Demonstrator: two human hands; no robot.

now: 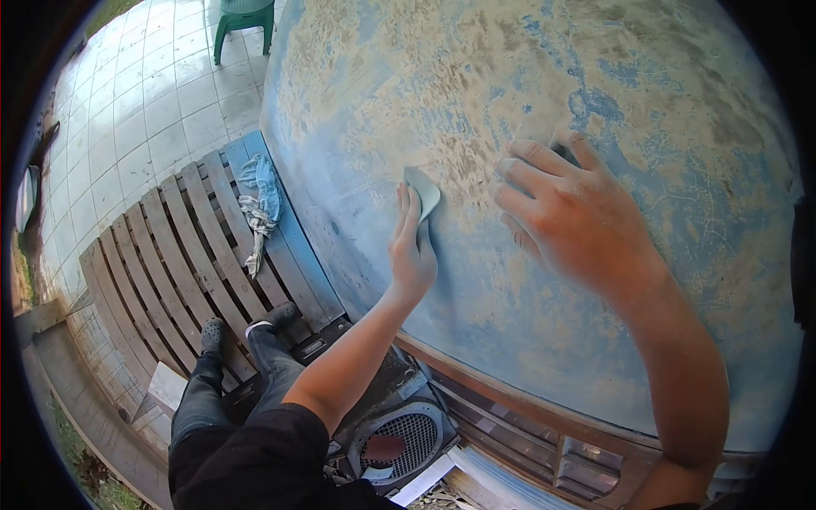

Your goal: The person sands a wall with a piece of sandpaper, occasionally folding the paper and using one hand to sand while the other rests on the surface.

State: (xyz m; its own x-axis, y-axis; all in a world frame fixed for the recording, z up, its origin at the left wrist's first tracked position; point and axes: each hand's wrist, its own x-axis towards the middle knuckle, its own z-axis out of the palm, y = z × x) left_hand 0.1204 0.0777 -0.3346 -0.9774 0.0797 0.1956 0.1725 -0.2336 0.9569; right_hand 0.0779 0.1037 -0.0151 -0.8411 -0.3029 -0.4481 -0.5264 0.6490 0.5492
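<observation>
A large blue panel (510,280) with patchy, sanded-looking beige areas fills the middle and right of the head view. My left hand (411,259) is at its left part, holding a pale, bent sheet of sandpaper (427,194) between thumb and straight fingers. The sheet curls up beside the fingertips. Farther right, my right hand (571,208) rests with bent, dusty fingers against the panel. Something dark shows beneath its fingertips, but the hand hides most of it and I cannot make out what it is.
A slatted wooden platform (183,255) under my feet holds a crumpled blue cloth (268,189) and a greyish rag (255,225). A round speaker-like grille (399,442) sits below the panel's wooden edge (527,399). A green plastic chair (244,21) stands on the tiled floor (157,93).
</observation>
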